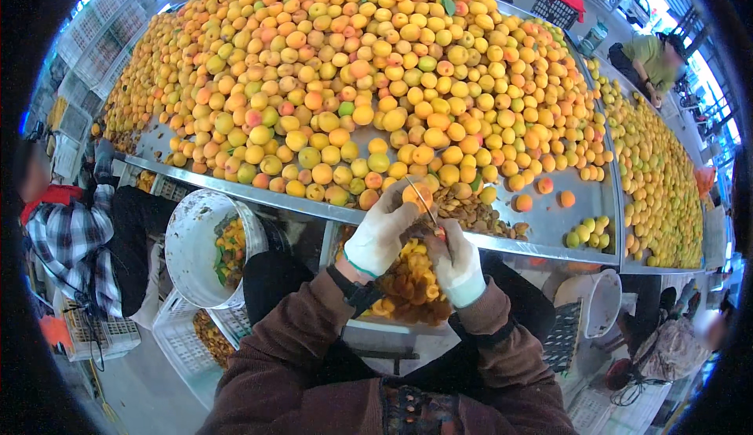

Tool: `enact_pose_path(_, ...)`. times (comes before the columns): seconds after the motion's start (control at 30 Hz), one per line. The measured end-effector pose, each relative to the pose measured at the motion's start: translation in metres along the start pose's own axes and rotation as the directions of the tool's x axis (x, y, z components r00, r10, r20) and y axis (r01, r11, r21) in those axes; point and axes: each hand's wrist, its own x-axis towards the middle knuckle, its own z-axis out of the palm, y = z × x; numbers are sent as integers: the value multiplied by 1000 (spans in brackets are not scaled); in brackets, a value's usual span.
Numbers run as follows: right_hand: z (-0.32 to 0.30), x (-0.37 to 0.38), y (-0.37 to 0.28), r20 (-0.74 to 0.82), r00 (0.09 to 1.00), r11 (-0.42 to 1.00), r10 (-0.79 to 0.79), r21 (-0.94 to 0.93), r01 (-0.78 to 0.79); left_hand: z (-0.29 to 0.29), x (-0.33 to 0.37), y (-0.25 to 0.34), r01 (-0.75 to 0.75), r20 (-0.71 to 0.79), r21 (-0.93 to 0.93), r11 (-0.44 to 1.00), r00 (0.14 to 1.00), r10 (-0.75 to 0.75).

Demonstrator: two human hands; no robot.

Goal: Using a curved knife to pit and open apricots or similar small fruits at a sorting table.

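My left hand, in a white glove, pinches an orange apricot just over the near edge of the metal table. In my gloved right hand is a small knife, its thin blade lying across that apricot. Beneath both hands, a container in front of my lap holds cut apricot pieces, some yellow and some brown. Beyond my hands rises a big heap of whole apricots. Brownish scraps lie along the table edge beside my right hand.
At left stand a white bucket with scraps and leaves inside and a white plastic crate. Another white bucket is at right. A few greenish apricots sit at the table's right corner. Other people work on both sides and across the table.
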Motion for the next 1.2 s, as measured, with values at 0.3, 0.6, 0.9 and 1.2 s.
enact_pose_path(0.3, 6, -4, 3, -16, 999, 996, -34, -85, 32, 1, 2, 21, 170, -82, 121, 978, 984, -160)
enact_pose_path(0.6, 21, -5, 1, -13, 998, 995, 61, -84, -62, 5, -5, 46, 106, -109, 613, 783, 993, -50)
enact_pose_path(0.9, 25, 3, 0, -87, 994, 988, 63, -136, -74, -3, 6, 21, 144, -204, 603, 785, 979, -23)
enact_pose_path(1.2, 46, 13, -9, -22, 998, 982, 61, -176, -64, -70, -7, -17, -116, 38, 287, 951, 993, 109)
